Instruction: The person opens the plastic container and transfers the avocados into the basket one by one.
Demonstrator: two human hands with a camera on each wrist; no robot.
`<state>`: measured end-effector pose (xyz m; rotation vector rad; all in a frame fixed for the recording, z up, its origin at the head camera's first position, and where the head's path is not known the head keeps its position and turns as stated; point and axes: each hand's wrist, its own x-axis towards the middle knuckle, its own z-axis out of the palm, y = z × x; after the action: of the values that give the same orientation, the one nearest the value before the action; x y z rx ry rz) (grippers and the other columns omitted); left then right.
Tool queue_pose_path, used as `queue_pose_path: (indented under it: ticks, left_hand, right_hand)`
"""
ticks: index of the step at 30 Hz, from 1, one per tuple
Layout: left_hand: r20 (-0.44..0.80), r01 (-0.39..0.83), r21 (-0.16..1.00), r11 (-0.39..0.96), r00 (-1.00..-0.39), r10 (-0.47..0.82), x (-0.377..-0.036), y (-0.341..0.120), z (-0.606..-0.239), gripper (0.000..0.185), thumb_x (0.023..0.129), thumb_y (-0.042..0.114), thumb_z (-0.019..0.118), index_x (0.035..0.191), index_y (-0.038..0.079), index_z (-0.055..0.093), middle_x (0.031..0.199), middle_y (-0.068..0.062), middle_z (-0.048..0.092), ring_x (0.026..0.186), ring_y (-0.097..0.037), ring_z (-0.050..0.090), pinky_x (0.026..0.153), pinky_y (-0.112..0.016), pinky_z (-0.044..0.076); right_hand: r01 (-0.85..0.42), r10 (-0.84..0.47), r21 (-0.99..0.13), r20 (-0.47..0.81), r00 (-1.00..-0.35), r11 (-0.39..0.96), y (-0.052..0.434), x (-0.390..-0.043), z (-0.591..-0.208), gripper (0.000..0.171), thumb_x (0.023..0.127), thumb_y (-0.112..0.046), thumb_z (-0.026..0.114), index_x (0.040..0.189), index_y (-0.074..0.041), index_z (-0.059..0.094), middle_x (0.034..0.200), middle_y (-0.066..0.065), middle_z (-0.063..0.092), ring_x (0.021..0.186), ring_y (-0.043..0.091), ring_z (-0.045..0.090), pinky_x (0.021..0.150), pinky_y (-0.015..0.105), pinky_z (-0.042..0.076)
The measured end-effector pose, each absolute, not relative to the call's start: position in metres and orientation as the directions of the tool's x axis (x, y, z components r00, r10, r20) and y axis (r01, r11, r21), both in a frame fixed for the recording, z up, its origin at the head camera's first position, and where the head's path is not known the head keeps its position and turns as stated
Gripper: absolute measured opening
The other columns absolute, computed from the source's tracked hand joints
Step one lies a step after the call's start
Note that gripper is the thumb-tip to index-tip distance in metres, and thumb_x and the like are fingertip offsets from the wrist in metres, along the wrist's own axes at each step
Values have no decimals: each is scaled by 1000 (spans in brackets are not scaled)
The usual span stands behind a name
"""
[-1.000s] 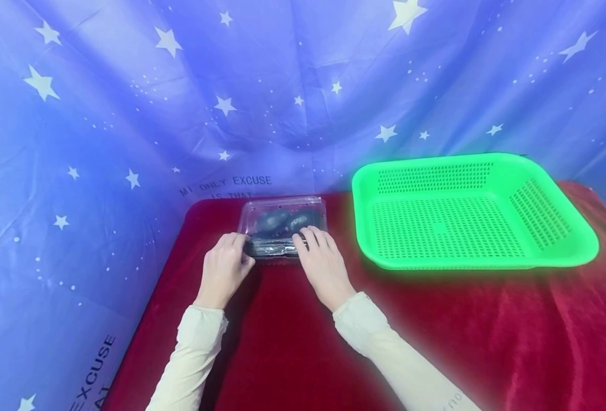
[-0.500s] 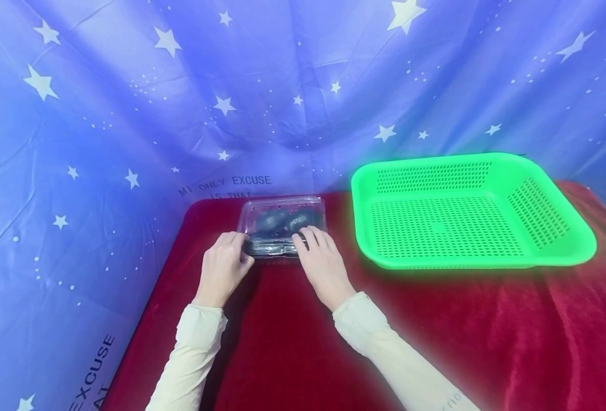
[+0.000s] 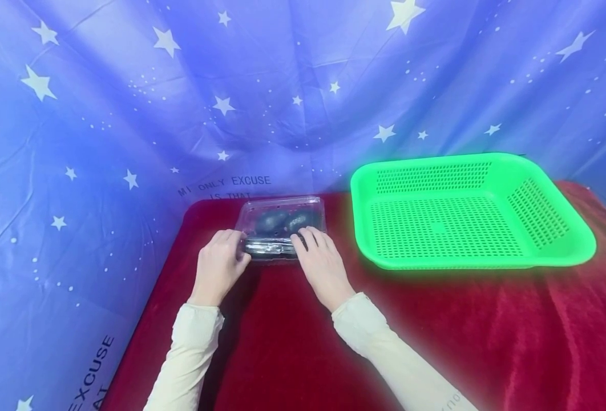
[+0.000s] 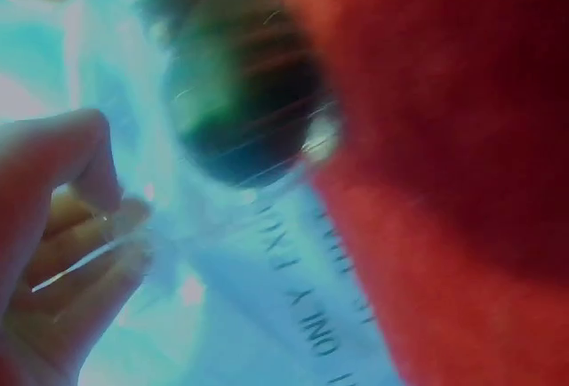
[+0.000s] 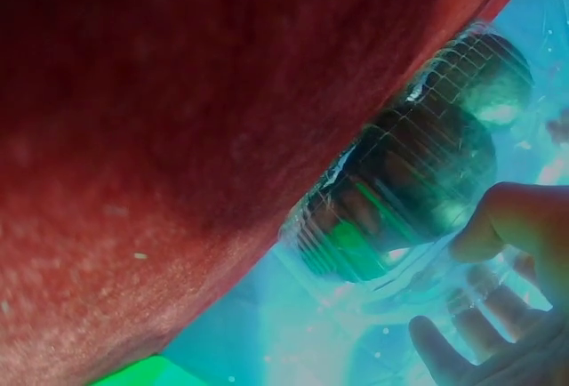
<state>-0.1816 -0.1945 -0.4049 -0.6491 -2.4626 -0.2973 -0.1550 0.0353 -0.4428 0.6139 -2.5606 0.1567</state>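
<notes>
A clear plastic clamshell box (image 3: pixel 282 206) lies on the red cloth in the head view, its lid down. Inside are several dark, rounded fruits (image 3: pixel 272 221) that look like avocados, also visible as dark green fruits (image 5: pixel 431 168) through the ribbed wall in the right wrist view. My left hand (image 3: pixel 217 267) pinches the box's front left corner; in the left wrist view its thumb (image 4: pixel 89 150) and fingers meet at the clear rim. At the front right, my right hand (image 3: pixel 325 267) grips the rim, fingers over the lid and thumb (image 5: pixel 498 217) on the near side.
A green plastic basket (image 3: pixel 439 264), with mesh walls and floor, stands to the right of the box. Red cloth (image 3: pixel 293 342) covers the table. Behind and to the left hangs a blue star-printed curtain (image 3: pixel 262 68).
My left hand has shifted slightly to the left at the box's corner. The right hand stays almost in place, and the basket has not moved.
</notes>
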Motion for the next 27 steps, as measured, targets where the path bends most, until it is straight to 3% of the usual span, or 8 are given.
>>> queue_pose_path:
  ticks: [7, 27]
  left_hand:
    - [512, 526, 82, 847, -751, 416, -183, -195, -391, 27, 67, -1, 71, 93, 3, 69, 84, -8, 67, 84, -26, 62, 66, -40, 56]
    - [518, 521, 100, 848, -754, 403, -183, -201, -391, 27, 67, -1, 70, 94, 3, 69, 88, -8, 66, 86, -26, 62, 70, -40, 56]
  right_hand:
    - [-442, -378, -24, 478, -793, 897, 38, -157, -442, 75, 71, 1, 84, 137, -4, 50, 137, 17, 52, 134, 33, 44, 113, 43, 38]
    - [-478, -398, -44, 491, -775, 877, 37, -154, -432, 74, 69, 0, 86, 134, -2, 51, 134, 18, 54, 131, 34, 46, 111, 44, 41]
